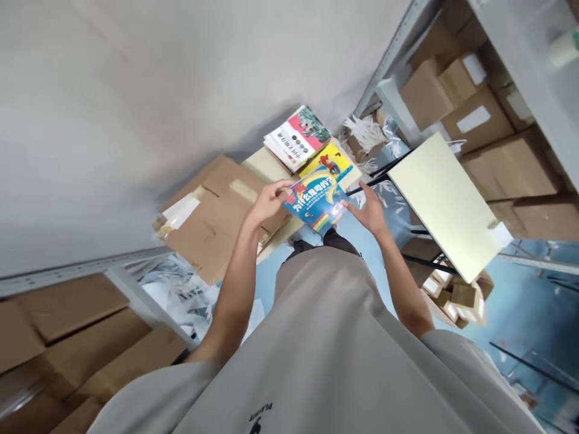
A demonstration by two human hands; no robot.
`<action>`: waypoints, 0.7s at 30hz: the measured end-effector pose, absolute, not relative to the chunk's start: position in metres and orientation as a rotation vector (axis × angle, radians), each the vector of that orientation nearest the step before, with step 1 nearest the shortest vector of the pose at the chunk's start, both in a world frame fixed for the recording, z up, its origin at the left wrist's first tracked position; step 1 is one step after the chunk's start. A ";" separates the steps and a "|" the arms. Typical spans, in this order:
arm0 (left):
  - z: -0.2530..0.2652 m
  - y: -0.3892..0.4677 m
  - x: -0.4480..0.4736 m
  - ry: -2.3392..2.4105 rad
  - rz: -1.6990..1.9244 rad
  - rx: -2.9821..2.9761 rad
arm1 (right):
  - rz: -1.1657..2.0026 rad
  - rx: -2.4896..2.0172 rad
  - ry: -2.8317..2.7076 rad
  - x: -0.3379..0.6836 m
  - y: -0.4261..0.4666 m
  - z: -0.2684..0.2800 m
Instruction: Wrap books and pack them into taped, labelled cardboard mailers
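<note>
A blue picture book [319, 199] with a yellow banana and Chinese lettering on its cover is held up in front of my body. My left hand [272, 202] pinches its left edge between thumb and fingers. Spread beside the right edge is my right hand [371, 209], its thumb tip at the cover's edge and the other fingers stretched away from it. Just beyond the book lies a yellow book [337, 158] on a pale tabletop [257, 161]. Next to that is a stack of books [296, 140] with a red, white and green top cover.
A flattened cardboard box [221, 211] covers the table's left part. Shelves of cartons stand at lower left [90, 337] and right [520, 163]. A pale board-topped table [450, 205] is at right, above an open carton of small boxes [461, 298]. Paper scraps [181, 289] lie at left.
</note>
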State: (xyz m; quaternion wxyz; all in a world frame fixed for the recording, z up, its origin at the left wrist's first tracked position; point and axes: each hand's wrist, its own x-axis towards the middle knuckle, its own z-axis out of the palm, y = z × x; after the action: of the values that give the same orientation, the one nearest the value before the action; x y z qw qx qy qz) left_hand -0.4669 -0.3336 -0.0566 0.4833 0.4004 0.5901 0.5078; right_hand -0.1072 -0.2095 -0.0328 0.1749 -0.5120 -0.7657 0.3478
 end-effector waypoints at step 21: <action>-0.035 -0.133 -0.066 1.093 0.808 0.831 | 1.236 -1.389 -0.743 0.222 -0.145 -0.023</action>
State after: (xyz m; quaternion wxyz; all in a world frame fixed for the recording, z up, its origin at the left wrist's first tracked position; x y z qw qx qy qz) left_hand -0.0663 -0.1326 -0.0355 0.6991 0.3730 0.4905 0.3627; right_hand 0.2216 -0.1445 -0.0229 0.5393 -0.5842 -0.3124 0.5199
